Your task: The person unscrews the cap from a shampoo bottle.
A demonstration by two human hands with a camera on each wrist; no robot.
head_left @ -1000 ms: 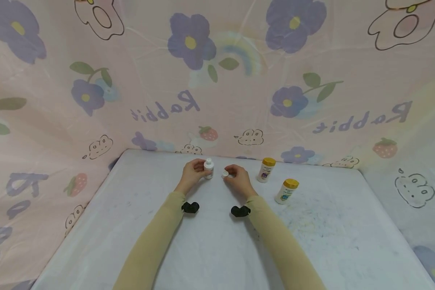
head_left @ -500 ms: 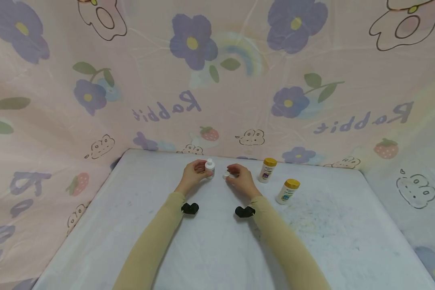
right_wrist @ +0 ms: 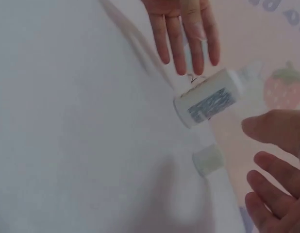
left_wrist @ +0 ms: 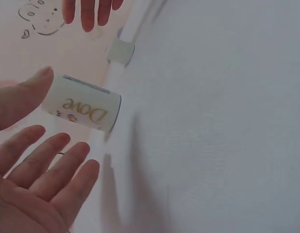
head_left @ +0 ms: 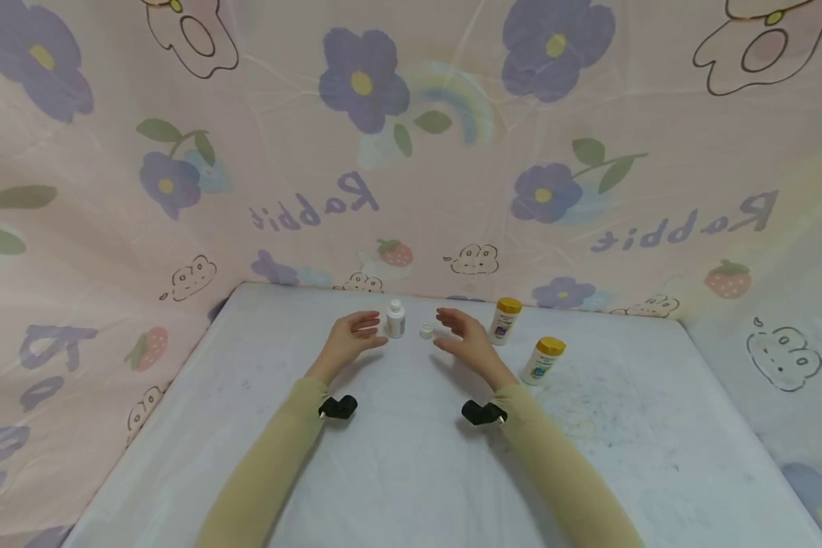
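White Dove bottle [head_left: 396,324] upright on white tabletop [head_left: 397,472], small white cap [head_left: 426,332] just beside it, left hand [head_left: 348,339] and right hand [head_left: 467,342] wide, empty, either side, gold-capped bottle [head_left: 503,323] and second gold-capped bottle [head_left: 543,361] at right.

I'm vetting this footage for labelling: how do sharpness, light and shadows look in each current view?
Head view: fairly even light, but print on the white bottle is too small to read; left wrist view: hazy, "Dove" legible, soft shadows across the white table; right wrist view: dim, the bottle's fine print blurred, the white cap low in contrast, broad shadows near the bottom edge.
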